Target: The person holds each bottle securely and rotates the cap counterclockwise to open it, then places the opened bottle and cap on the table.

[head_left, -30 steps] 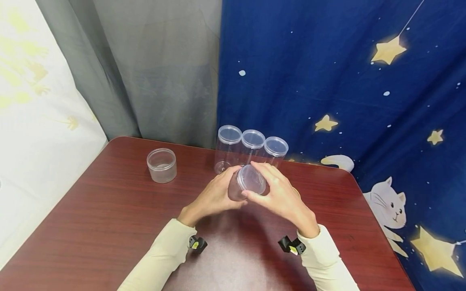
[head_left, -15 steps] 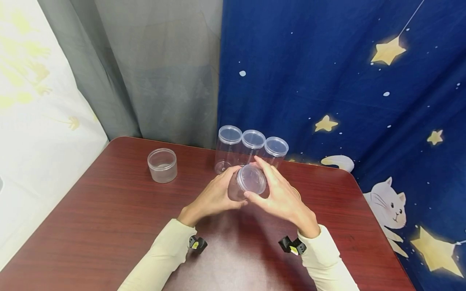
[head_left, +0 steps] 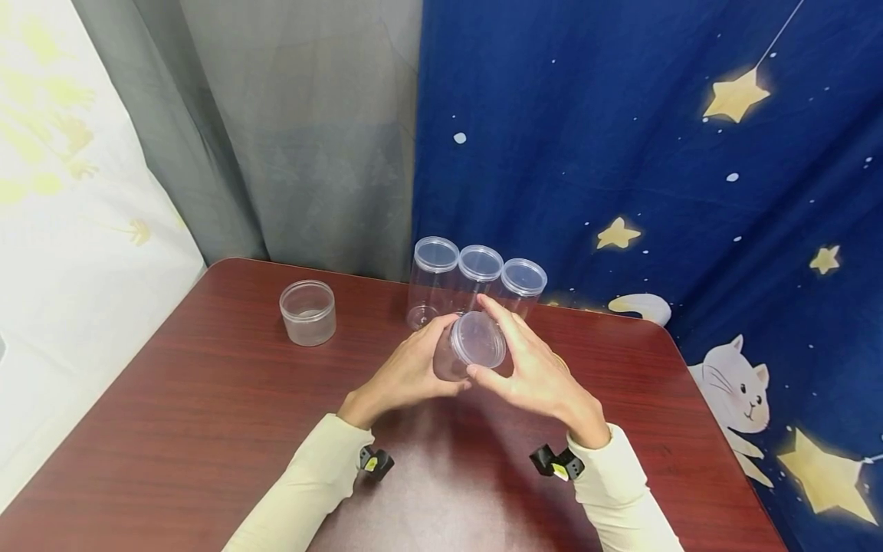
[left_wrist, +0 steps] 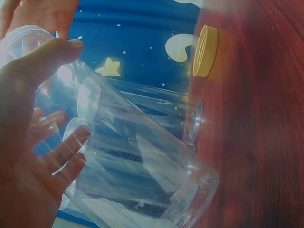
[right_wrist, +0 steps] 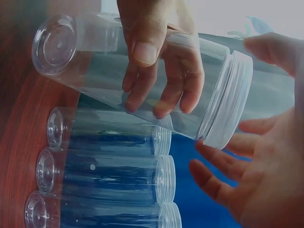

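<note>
My left hand [head_left: 407,368] holds a tall clear plastic jar [right_wrist: 95,61], tilted above the table, with its fingers and thumb round the body. A translucent screw lid [right_wrist: 235,102] sits on the jar's mouth. Around that lid my right hand [head_left: 534,376] is spread; in the right wrist view its thumb stands off the lid and a fingertip lies at the lid's lower edge. Whether that fingertip touches cannot be told. Behind the hands, three similar lidded jars [head_left: 480,264] stand upright side by side.
A short, wide clear jar [head_left: 308,326] stands on the dark red table [head_left: 228,414] to the left. In the left wrist view a yellow ring-shaped lid [left_wrist: 205,51] lies on the table, mostly hidden by my right hand in the head view. Curtains [head_left: 524,115] hang behind the table.
My right fingers have spread away from the lid, and the index finger now reaches further up. The left hand and its jar have barely moved.
</note>
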Tool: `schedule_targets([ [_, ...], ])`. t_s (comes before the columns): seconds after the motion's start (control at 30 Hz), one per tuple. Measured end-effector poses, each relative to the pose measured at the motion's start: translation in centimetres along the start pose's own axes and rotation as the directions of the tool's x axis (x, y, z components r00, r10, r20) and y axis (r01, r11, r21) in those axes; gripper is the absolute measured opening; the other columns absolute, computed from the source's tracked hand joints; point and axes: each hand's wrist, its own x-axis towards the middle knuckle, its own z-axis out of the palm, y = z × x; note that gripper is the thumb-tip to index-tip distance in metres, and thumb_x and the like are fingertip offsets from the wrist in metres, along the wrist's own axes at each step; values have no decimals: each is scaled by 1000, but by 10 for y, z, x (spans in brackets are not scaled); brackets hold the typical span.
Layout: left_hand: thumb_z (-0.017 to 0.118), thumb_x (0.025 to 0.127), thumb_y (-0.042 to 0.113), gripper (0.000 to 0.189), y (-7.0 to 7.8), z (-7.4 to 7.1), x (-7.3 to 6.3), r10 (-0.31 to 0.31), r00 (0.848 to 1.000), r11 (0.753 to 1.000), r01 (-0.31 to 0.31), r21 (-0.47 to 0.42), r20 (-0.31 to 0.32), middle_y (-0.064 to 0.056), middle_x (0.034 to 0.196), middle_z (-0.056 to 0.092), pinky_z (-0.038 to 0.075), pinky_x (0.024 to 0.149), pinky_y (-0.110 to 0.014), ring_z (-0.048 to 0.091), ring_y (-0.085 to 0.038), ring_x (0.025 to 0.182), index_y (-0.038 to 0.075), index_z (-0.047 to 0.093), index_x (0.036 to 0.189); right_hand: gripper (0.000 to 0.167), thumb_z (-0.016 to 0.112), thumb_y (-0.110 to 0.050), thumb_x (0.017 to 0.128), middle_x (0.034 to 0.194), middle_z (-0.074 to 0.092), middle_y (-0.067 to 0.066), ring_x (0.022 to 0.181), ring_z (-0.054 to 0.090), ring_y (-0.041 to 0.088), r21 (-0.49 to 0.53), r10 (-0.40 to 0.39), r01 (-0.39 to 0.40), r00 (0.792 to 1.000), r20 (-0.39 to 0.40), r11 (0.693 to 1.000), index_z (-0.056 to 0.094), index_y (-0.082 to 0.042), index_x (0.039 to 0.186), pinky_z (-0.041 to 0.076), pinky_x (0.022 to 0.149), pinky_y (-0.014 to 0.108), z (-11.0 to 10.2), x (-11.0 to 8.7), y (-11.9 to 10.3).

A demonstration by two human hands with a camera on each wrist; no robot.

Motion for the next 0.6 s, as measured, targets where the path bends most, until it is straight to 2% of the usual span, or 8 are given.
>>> schedule_targets([
  [0.13, 90, 67, 34, 90, 0, 0, 0, 9, 1000, 1000, -9, 6, -4, -3, 127, 60, 51, 96, -41, 59, -20, 113, 12, 44, 142, 79, 73, -45, 86, 150, 46, 0, 134, 46, 20, -24, 30, -32, 998, -62, 999, 36, -25, 152, 44, 104, 48, 0, 2, -1],
  [0.33, 91, 66, 33, 92, 1, 0, 0, 27, 1000, 999, -27, 23, -15, -6, 127, 60, 51, 94, -43, 59, -22, 112, 9, 44, 141, 62, 70, -46, 88, 137, 57, 3, 124, 55, 22, -87, 64, -76, 988, -138, 993, 54, -15, 139, 46, 101, 46, 3, 4, -3],
  [0.6, 90, 67, 34, 91, 0, 1, -1, 32, 999, 999, -31, 24, -17, -6, 128, 60, 50, 96, -44, 59, -22, 113, 8, 44, 142, 70, 72, -57, 83, 122, 63, 5, 106, 64, 23, -186, 54, -87, 983, -176, 979, 57, -12, 134, 54, 86, 44, 7, 5, -9],
])
